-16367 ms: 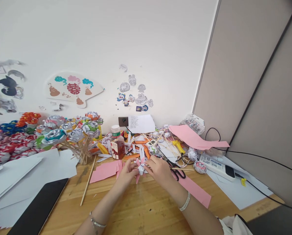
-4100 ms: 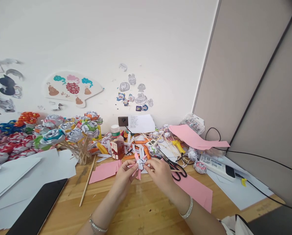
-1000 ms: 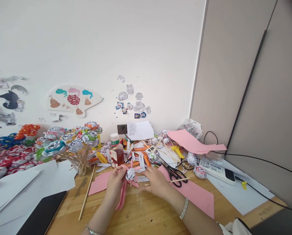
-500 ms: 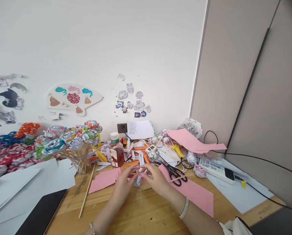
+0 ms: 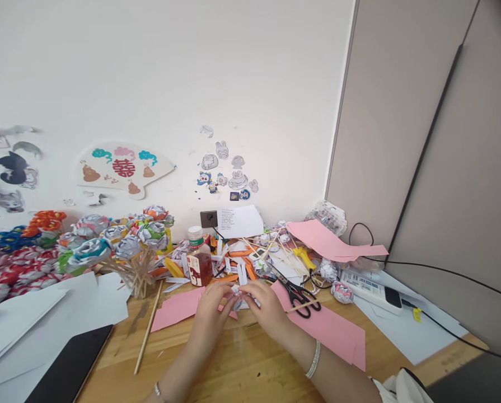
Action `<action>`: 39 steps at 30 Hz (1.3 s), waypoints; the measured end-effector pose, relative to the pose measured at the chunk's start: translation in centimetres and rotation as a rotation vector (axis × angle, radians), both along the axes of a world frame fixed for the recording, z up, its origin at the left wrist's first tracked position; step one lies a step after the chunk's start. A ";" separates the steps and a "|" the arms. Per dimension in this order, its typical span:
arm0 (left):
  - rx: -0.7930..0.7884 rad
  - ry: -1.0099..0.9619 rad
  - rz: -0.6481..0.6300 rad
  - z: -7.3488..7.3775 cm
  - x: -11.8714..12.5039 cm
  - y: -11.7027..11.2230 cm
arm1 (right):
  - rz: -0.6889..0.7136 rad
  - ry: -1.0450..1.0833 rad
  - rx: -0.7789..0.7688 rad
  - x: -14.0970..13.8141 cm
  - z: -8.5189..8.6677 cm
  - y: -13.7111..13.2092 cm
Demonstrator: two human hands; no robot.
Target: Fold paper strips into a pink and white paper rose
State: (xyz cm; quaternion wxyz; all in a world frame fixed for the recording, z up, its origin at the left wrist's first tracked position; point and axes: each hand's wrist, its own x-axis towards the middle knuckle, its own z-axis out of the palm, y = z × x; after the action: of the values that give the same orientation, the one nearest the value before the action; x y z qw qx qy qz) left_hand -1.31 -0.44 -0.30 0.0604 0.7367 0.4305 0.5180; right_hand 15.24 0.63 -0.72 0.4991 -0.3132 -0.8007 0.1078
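My left hand [image 5: 211, 305] and my right hand [image 5: 266, 306] meet over the wooden desk [image 5: 242, 366], fingers pinched around a small folded paper flower [image 5: 237, 298] of pink and printed white strips. Both hands close on it from either side, just above the desk. Pink paper sheets lie under and beside them: one at the left [image 5: 175, 307] and one at the right [image 5: 329, 327]. Black-handled scissors [image 5: 297, 293] rest just right of my right hand. A silver bracelet circles each wrist.
Finished paper roses on sticks [image 5: 120, 238] crowd the back left. A brown bottle [image 5: 199, 263], paper scraps and skewers [image 5: 258, 252] pile behind my hands. A long wooden stick [image 5: 147, 330], white sheets [image 5: 44, 313], a dark tablet [image 5: 68, 372] and a power strip [image 5: 370, 286] with cables also sit here.
A second ago my left hand held the flower up with long pink strips hanging. Now both hands have closed round it low over the desk and the strips are tucked in.
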 end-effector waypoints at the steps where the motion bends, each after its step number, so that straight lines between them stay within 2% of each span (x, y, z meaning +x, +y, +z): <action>1: 0.011 -0.007 0.008 0.1 0.0 0.0 | 0.000 -0.002 0.000 0.0 0.0 -0.1; 5: -0.087 -0.068 0.008 0.2 0.2 -0.3 | -0.008 0.006 -0.028 0.1 0.3 -0.2; 10: -0.332 -0.211 -0.119 0.7 0.9 -0.8 | -0.026 0.058 -0.111 0.1 0.9 -0.5; 13: -0.437 -0.209 -0.151 1.5 1.0 -1.1 | -0.031 0.067 -0.158 0.1 1.6 -0.9; 16: -0.468 -0.177 -0.144 2.1 0.8 -1.1 | -0.018 0.087 -0.214 0.3 2.1 -1.0; 19: -0.524 -0.169 -0.197 2.2 0.6 -0.8 | 0.048 0.115 -0.406 0.7 1.9 -0.5; 21: -0.586 -0.191 -0.253 2.1 0.5 -0.6 | 0.195 0.144 -0.599 0.9 1.3 0.2; 23: -0.656 -0.220 -0.304 1.7 0.6 -0.4 | 0.263 0.157 -0.730 1.1 0.6 0.9; 27: -0.729 -0.191 -0.325 0.8 0.4 -0.1 | 0.321 0.149 -0.869 1.2 -0.5 1.6; 31: -0.698 -0.140 -0.275 -0.1 0.2 0.2 | 0.314 0.142 -0.890 1.0 -1.0 1.6; 35: -0.658 -0.131 -0.197 -0.6 0.3 0.2 | 0.220 0.094 -0.796 0.8 -1.2 1.3; 39: -0.751 -0.161 -0.215 -0.7 0.5 0.2 | 0.102 0.061 -0.731 0.5 -1.3 1.2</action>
State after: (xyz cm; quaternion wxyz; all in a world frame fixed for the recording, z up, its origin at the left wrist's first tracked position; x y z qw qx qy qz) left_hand -0.76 -0.24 -0.95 0.4129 0.6611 0.5044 0.3715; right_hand 15.75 1.87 -2.03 0.3719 -0.4273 -0.7086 0.4207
